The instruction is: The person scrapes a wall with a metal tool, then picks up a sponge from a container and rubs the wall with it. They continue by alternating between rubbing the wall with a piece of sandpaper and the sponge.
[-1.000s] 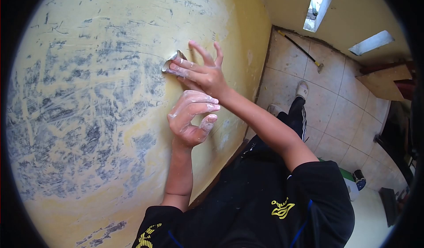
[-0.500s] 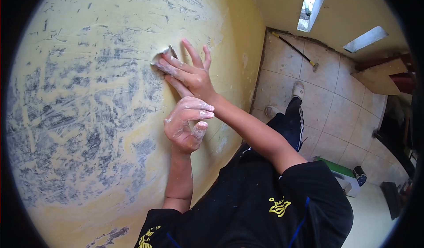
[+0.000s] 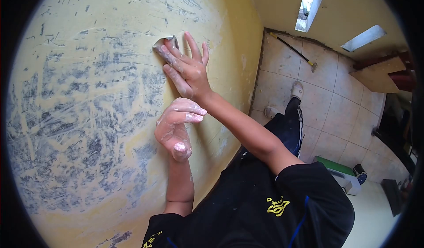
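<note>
My right hand [image 3: 187, 69] presses a thin, curled sheet [image 3: 163, 41], perhaps sandpaper, against the yellow wall [image 3: 132, 16]. Some of its fingers lie over the sheet while others spread away from it, and white powder coats the skin. Just below is my left hand [image 3: 173, 126], also powdery, its fingers bent and its thumb apart, with nothing visible in it. Dark grey scuffs and pale filler streaks mark the wall to the left of both hands.
On the tiled floor [image 3: 316, 89] lies a hammer-like tool [image 3: 293, 50] with a long black and yellow handle. A wooden panel [image 3: 380, 75] stands at the right. Lower down are a green-topped box [image 3: 335, 167] and a dark object [image 3: 391, 197]. The wall meets the floor near my feet.
My right hand has shifted slightly up along the wall with the sheet. My left hand has moved a little left and turned, its thumb now lower.
</note>
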Tool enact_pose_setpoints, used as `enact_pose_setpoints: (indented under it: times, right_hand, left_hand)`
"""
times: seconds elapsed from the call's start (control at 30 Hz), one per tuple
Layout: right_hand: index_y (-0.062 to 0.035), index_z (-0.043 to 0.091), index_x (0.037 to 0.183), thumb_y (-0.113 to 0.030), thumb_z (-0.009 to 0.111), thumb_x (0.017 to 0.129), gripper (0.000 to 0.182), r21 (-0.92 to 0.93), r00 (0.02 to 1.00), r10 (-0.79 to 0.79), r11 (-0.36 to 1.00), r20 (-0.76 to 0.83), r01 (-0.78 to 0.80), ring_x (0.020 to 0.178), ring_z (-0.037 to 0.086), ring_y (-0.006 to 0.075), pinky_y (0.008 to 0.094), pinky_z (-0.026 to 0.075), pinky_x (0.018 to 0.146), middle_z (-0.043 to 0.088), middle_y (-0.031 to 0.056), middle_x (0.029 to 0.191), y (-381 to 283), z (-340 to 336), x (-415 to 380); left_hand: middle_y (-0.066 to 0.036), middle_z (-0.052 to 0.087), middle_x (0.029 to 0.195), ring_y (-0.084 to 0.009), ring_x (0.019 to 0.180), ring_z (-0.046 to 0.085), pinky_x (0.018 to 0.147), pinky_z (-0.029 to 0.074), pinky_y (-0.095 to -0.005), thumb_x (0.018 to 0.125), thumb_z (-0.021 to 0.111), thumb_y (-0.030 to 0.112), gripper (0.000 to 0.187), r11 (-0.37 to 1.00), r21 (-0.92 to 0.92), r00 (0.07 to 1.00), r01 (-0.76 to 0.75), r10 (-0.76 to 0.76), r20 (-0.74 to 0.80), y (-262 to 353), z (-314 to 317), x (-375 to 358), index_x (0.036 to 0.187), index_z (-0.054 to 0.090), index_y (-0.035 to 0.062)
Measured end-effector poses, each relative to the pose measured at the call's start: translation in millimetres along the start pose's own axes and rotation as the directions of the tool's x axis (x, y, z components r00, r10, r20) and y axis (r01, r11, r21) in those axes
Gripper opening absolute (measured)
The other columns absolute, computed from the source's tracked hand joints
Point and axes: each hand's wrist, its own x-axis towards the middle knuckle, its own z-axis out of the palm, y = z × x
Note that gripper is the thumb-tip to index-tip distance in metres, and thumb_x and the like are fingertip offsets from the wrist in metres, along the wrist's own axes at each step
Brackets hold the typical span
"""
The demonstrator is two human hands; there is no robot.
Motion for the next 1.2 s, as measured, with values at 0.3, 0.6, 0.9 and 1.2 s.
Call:
enact_pose_setpoints:
  times: [0.3,0.6,0.9,1.2]
  right_hand:
    - [-0.0292,0.066,0.146,-0.03,0.063,0.105,0.041,0.1,0.989,-0.032,0.995,0.147,0.017,0.162,0.021,0.0385,0.0658,-0.011,0.122,0.06,-0.0012,0.154,-10.2,-10.5,-4.7]
    - [-0.0281,0.066,0.147,-0.033,0.063,0.105,0.042,0.054,0.979,-0.077,0.996,0.188,0.068,0.162,0.019,0.0383,0.0695,-0.012,0.119,0.062,-0.001,0.152,-7.0,-13.3,-10.4]
    - [-0.0296,0.062,0.15,-0.032,0.062,0.106,0.045,-0.011,0.985,-0.001,1.0,0.173,0.003,0.162,0.019,0.0396,0.0705,-0.009,0.119,0.059,-0.0011,0.156,20.5,-23.8,-13.6]
    - [-0.0277,0.06,0.152,-0.031,0.059,0.107,0.046,-0.029,0.963,-0.044,0.998,0.266,0.053,0.163,0.017,0.0392,0.0687,-0.01,0.12,0.056,0.0004,0.158,18.5,-26.2,-23.2]
  left_hand:
    - [-0.019,0.07,0.092,-0.0279,0.082,0.063,0.077,0.049,-0.0417,0.09,0.049,0.089,0.091,0.997,-0.043,0.996,-0.06,0.062,0.06,-8.3,-19.9,5.7,0.095,0.063,-0.0011]
    - [-0.019,0.074,0.089,-0.0304,0.08,0.069,0.076,0.053,-0.0409,0.08,0.07,0.083,0.087,0.981,-0.19,0.991,-0.023,0.048,0.125,-4.6,-15.6,3.2,0.094,0.072,-0.0024]
    - [-0.019,0.075,0.098,-0.0307,0.094,0.069,0.087,0.053,-0.0412,0.083,0.084,0.026,0.036,0.981,-0.124,0.973,0.148,-0.121,0.198,-0.3,-21.7,3.9,0.103,0.072,-0.0015]
    - [-0.016,0.076,0.099,-0.0309,0.096,0.07,0.089,0.054,-0.042,0.078,0.087,0.019,0.033,0.986,-0.058,0.951,0.157,-0.135,0.277,11.3,-20.2,8.0,0.102,0.074,-0.0002]
